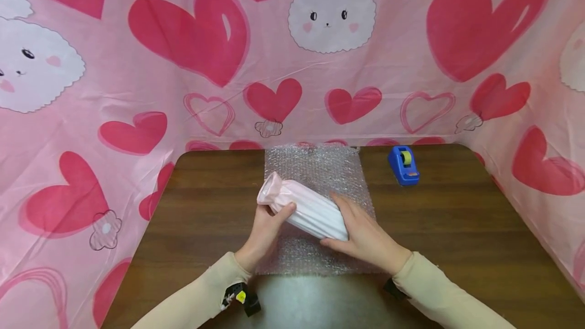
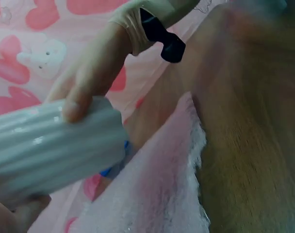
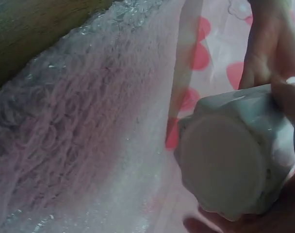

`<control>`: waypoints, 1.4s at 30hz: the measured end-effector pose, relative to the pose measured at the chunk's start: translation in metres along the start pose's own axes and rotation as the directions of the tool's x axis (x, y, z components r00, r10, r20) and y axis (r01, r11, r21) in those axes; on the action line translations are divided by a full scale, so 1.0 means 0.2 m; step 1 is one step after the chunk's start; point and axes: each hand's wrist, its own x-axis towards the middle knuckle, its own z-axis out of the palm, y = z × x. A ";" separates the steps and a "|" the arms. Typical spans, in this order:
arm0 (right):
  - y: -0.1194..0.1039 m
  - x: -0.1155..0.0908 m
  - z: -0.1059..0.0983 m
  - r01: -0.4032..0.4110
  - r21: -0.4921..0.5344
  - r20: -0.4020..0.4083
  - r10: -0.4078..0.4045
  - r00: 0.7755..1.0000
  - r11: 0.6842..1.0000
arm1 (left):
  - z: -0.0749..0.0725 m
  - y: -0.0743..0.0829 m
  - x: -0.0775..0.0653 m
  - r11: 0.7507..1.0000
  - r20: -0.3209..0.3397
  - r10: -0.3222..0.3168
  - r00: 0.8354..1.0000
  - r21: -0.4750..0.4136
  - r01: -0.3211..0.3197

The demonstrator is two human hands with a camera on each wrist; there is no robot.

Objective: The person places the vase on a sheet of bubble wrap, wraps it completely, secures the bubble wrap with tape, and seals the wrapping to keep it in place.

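Observation:
A fluted vase (image 1: 313, 209), pale pink at its flared mouth and white toward the base, is held tilted above a sheet of bubble wrap (image 1: 315, 166). My left hand (image 1: 265, 232) grips it just below the mouth, thumb on the near side. Around the base end curls my right hand (image 1: 367, 235), fingers on the far side and thumb underneath. In the left wrist view the ribbed side of the vase (image 2: 55, 145) shows. Its flat, scalloped base (image 3: 222, 162) faces the right wrist camera.
The bubble wrap lies lengthwise across the middle of the brown wooden table (image 1: 205, 207). A blue tape dispenser (image 1: 405, 169) with a yellow roll stands at the back right. Pink heart-and-bunny fabric (image 1: 269, 55) surrounds the table's back and sides.

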 end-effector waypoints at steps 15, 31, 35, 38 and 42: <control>0.09 -0.07 -0.03 -0.010 -0.015 -0.013 0.010 1.000 1.000 | -0.13 -0.01 0.01 0.999 -0.044 -0.026 0.999 -0.027 0.025; 0.15 -0.09 -0.02 0.225 -0.214 0.113 -0.205 0.972 0.951 | -0.11 0.11 0.02 0.297 0.572 0.185 0.799 0.743 -0.600; 0.15 -0.10 0.01 0.232 -0.208 0.136 -0.207 0.969 0.950 | -0.10 0.07 -0.03 0.164 0.612 0.053 0.789 0.774 -0.611; 0.16 -0.11 0.04 0.244 -0.203 0.143 -0.218 0.965 0.948 | -0.10 0.03 -0.06 0.111 0.617 0.031 0.787 0.780 -0.616; 0.17 -0.12 0.05 0.240 -0.189 0.161 -0.211 0.964 0.952 | -0.09 -0.01 -0.09 0.117 0.608 0.009 0.794 0.788 -0.605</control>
